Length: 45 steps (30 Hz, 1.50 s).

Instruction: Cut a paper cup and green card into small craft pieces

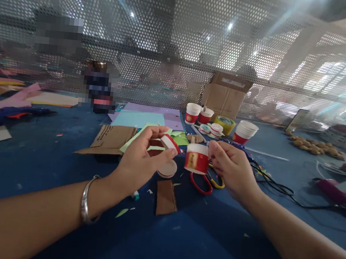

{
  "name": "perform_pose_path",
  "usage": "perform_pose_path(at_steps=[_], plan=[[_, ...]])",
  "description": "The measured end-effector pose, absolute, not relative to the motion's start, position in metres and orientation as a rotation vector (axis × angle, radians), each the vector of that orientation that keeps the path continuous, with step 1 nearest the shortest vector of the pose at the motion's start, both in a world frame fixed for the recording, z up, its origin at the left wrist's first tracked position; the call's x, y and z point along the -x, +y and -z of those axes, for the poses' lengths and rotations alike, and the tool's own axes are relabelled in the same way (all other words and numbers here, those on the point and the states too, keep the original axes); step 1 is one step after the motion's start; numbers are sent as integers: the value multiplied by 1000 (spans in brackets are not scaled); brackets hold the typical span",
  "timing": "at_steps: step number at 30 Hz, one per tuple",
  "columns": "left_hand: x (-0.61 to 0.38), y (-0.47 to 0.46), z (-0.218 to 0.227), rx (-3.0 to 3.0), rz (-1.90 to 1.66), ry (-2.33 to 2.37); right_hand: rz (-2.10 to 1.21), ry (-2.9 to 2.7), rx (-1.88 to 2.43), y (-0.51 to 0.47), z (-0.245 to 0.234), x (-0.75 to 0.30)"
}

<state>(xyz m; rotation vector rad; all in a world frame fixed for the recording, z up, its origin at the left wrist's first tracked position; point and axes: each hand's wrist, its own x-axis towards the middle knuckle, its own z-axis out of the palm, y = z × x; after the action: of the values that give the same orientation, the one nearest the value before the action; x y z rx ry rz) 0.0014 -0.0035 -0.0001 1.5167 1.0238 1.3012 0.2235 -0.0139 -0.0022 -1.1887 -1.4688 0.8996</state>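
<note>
My left hand (145, 155) grips a short cut ring of a red and white paper cup (170, 144) between thumb and fingers. In my right hand (231, 162), thumb and fingertips pinch the rim of a cut-down red and white paper cup (197, 159), held upright with a gold patch on its side. The two pieces are apart, side by side. Under them on the table lie a round pale disc (167, 169), a small brown cardboard strip (166, 197) and scissors (201, 184) with red and yellow handles, partly behind the cup.
Behind stand stacked paper cups (245, 132), more cups (193, 113), a tape roll (224, 125) and a cardboard box (226, 94). Corrugated cardboard (110, 139) and coloured paper (139, 120) lie left of centre. On the right are a purple glue gun (336, 195), its black cable and several nuts (313, 146).
</note>
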Motion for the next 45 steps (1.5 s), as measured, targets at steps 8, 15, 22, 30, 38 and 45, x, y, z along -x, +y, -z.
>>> perform_pose_path(at_steps=[8, 15, 22, 30, 38, 45], plan=[[1, 0, 5, -1464, -1294, 997, -731, -1406, 1257, 6, 5, -245], [2, 1, 5, -1514, -1293, 994, -432, -1731, 1491, -2, -5, -244], [2, 3, 6, -1543, -1302, 1020, -386, -1911, 1543, -2, -7, -247], [2, 6, 8, -1545, -1311, 1022, -188, -1777, 1571, 3, -25, -261], [2, 8, 8, -1563, -1264, 1044, 52, -1244, 1790, 48, -64, -318], [2, 10, 11, -1570, -1241, 989, 96, -1048, 1968, 92, -55, -362]])
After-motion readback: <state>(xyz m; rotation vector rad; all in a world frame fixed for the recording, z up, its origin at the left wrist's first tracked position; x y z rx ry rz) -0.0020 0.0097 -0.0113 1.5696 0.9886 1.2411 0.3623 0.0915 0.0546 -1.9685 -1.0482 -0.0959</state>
